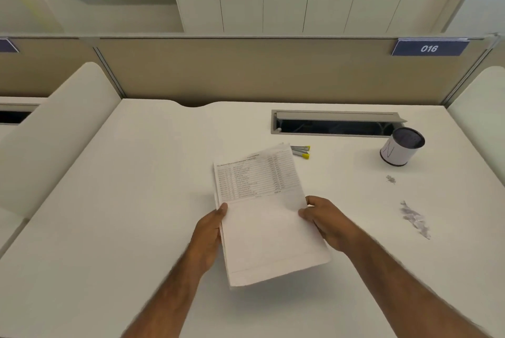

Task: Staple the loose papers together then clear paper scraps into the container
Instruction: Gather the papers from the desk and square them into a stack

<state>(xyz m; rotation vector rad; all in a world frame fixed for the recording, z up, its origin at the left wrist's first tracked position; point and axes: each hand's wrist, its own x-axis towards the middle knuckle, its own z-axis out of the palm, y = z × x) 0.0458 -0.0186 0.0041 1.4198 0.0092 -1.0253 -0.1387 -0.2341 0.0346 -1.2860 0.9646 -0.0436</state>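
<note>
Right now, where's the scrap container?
In the head view, the container stands upright at the desk's far right, just right of the cable slot, with small bits and paper scraps lying nearer the person.

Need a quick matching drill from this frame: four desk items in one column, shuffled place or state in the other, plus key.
Items
1. white printed paper stack
2. grey stapler with yellow ends
3. white cylindrical container with dark rim
4. torn grey-white paper scraps

States
A. loose on the desk, near right
B. held at both side edges by left hand and right hand
C. upright, far right by the cable slot
D. lying just beyond the stack's far corner

Pairs: 1-B, 2-D, 3-C, 4-A
</note>
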